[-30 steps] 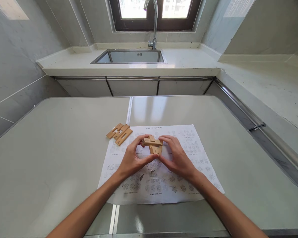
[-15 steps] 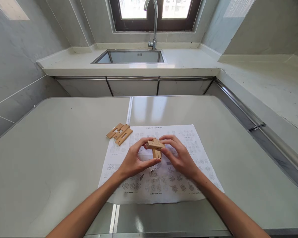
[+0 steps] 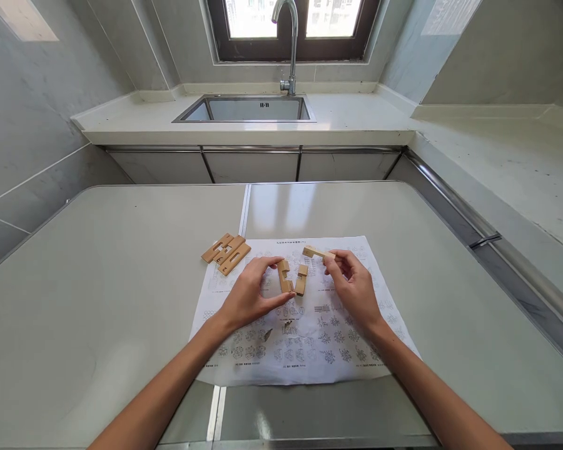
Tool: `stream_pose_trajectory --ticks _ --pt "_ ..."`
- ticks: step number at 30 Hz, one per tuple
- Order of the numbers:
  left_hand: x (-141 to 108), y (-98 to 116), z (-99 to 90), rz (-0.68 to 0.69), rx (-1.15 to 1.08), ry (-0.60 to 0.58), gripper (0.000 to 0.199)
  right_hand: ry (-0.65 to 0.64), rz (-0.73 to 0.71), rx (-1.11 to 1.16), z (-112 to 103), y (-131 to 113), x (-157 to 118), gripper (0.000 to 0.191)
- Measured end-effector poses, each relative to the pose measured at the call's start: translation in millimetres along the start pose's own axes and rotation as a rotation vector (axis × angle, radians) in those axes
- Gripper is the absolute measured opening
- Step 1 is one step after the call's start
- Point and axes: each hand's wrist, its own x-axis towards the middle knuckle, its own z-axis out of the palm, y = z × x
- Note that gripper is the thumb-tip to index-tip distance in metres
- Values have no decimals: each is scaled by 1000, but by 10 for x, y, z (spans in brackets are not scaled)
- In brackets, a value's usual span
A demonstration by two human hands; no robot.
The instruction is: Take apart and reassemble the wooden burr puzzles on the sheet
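Between the thumb and fingers of my left hand (image 3: 251,292) is a notched wooden puzzle piece (image 3: 284,277), held by its two ends. Close to its right, a second notched wooden block (image 3: 301,280) stands apart over the printed sheet (image 3: 309,356), touched by neither hand. My right hand (image 3: 355,284) pinches one end of a slim wooden puzzle bar (image 3: 315,252), which points up and left. Flat wooden pieces with slots and numbers (image 3: 226,252) lie side by side at the sheet's upper left corner.
The sheet lies on a pale table (image 3: 122,300) with a white seam strip (image 3: 244,209) running across it. Beyond the table are a counter (image 3: 356,112) with a sink (image 3: 258,109) and a tap (image 3: 293,50). A metal rail (image 3: 450,187) runs along the right side.
The joined wooden pieces have come apart. My right hand has moved right with the bar, while my left hand keeps one notched piece and another block sits separately between them.
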Motion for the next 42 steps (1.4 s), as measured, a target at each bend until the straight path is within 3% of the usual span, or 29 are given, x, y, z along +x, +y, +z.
stream_pose_trajectory --ticks 6,14,21,30,42 --pt "5 -28 8 30 44 -10 62 106 -60 -172 -27 24 9 25" --pt "13 -69 30 65 51 -36 62 123 -117 -353 -25 51 24 26" --pt "22 -79 2 77 55 -106 64 30 -101 -392 -46 87 46 46" --pt "15 -107 -32 25 58 -123 68 -72 -172 -622 27 153 20 44" --pt "40 -152 -7 125 156 -107 65 -59 -106 -707 123 116 55 37"
